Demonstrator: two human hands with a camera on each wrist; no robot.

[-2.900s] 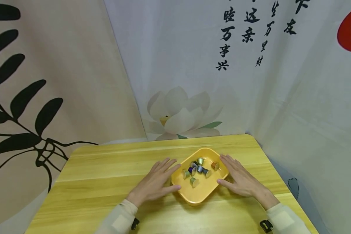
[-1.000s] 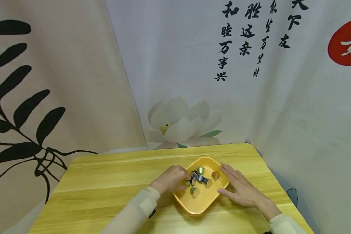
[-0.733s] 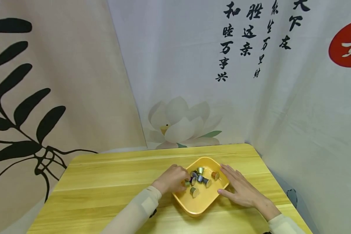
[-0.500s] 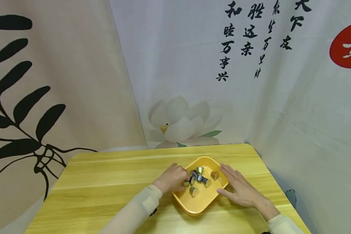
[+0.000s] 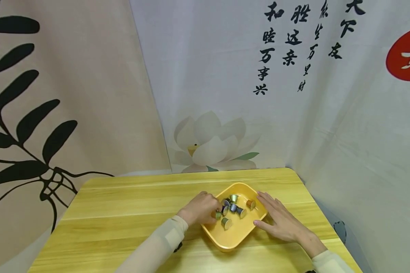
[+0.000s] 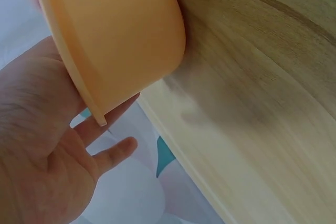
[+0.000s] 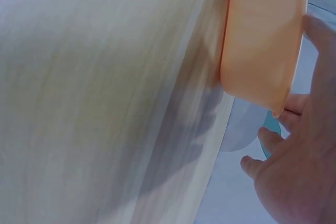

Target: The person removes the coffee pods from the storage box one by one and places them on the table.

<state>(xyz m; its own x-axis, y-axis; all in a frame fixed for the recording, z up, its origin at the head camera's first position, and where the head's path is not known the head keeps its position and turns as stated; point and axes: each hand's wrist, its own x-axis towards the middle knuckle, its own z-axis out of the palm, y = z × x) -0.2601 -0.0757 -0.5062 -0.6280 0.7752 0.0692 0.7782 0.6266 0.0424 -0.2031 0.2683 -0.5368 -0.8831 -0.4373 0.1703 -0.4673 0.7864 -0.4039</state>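
Head view: a yellow tray (image 5: 234, 239) of small capsules (image 5: 233, 208) sits on the wooden desk (image 5: 123, 212). The left hand (image 5: 199, 209) reaches over the tray's left rim, its fingers curled around a green capsule (image 5: 217, 215). The right hand (image 5: 281, 222) lies flat against the right rim, fingers straight.
Left wrist view: palm (image 6: 39, 150) beside the tray wall (image 6: 121, 35).
Right wrist view: relaxed fingers (image 7: 294, 177) beside the tray (image 7: 262, 40).

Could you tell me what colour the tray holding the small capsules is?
The tray is yellow-orange, clearest in the head view.
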